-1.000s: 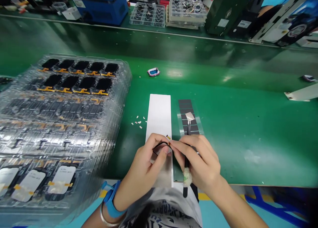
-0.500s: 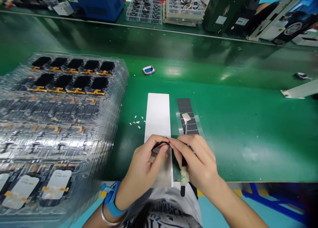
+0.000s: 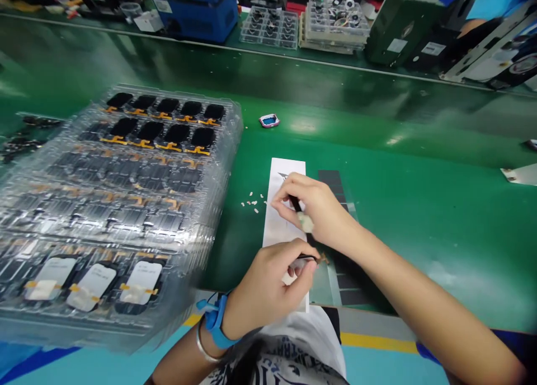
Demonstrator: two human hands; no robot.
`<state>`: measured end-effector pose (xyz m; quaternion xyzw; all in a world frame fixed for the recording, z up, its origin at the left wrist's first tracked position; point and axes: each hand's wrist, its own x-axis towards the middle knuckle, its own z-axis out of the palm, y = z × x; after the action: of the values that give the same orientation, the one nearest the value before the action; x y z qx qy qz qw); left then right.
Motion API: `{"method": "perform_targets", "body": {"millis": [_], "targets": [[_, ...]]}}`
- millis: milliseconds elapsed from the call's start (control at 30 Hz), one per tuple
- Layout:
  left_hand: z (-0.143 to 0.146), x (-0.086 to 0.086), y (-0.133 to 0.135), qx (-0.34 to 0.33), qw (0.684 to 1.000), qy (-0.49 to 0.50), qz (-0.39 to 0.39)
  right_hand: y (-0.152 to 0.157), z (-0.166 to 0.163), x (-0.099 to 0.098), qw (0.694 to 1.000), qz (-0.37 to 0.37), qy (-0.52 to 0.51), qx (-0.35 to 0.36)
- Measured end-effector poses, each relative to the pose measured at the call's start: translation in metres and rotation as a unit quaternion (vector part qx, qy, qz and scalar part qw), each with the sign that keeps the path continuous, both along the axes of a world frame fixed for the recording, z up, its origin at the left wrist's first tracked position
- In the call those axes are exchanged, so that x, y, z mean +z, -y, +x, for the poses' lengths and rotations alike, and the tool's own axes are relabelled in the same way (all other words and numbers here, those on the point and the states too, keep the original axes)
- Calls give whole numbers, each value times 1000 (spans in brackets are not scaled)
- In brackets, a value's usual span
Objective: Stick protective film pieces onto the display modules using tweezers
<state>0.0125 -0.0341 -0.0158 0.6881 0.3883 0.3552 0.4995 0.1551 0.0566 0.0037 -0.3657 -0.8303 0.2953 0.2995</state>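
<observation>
My left hand (image 3: 268, 284) pinches a thin black strip (image 3: 307, 257) with a small orange end, low on the white card (image 3: 285, 228). My right hand (image 3: 314, 206) sits over the card's upper right and grips black tweezers (image 3: 297, 205) with a cotton wrap (image 3: 306, 222). The tweezer tips are hidden behind my fingers. A dark sheet of small rectangular pads (image 3: 331, 178) lies right of the card, largely covered by my right forearm. Several tiny white bits (image 3: 254, 203) lie left of the card.
A stack of clear blister trays (image 3: 126, 206) holding black screens with orange flex cables fills the left. A small pink-and-blue part (image 3: 269, 121) lies beyond the card. Parts trays and a blue box (image 3: 195, 15) stand along the far bench, with a co-worker's blue sleeve (image 3: 490, 1) at upper right.
My right hand has moved up and left over the card with the tweezers, apart from my left hand. My left hand has shifted lower right with the strip. The view has turned slightly.
</observation>
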Motion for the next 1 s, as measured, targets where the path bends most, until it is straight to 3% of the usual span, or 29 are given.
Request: {"method": "perform_targets", "body": {"millis": [233, 300, 433, 567, 733, 1000], "targets": [[-1, 1, 0, 10, 1000, 22, -18, -26, -21, -20, 997, 17, 40, 57], [-2, -1, 1, 12, 998, 51, -36, -27, -17, -16, 998, 15, 24, 60], [-3, -7, 3, 47, 982, 163, -89, -23, 3, -4, 998, 13, -55, -17], [-3, -10, 3, 82, 954, 260, -122, 3, 25, 5, 991, -66, -113, -4], [-2, -13, 7, 84, 953, 241, -164, 34, 30, 2, 969, -179, -170, 27], [-2, -17, 10, 104, 973, 159, -133, 41, 30, -2, 958, -215, -188, 8]]}}
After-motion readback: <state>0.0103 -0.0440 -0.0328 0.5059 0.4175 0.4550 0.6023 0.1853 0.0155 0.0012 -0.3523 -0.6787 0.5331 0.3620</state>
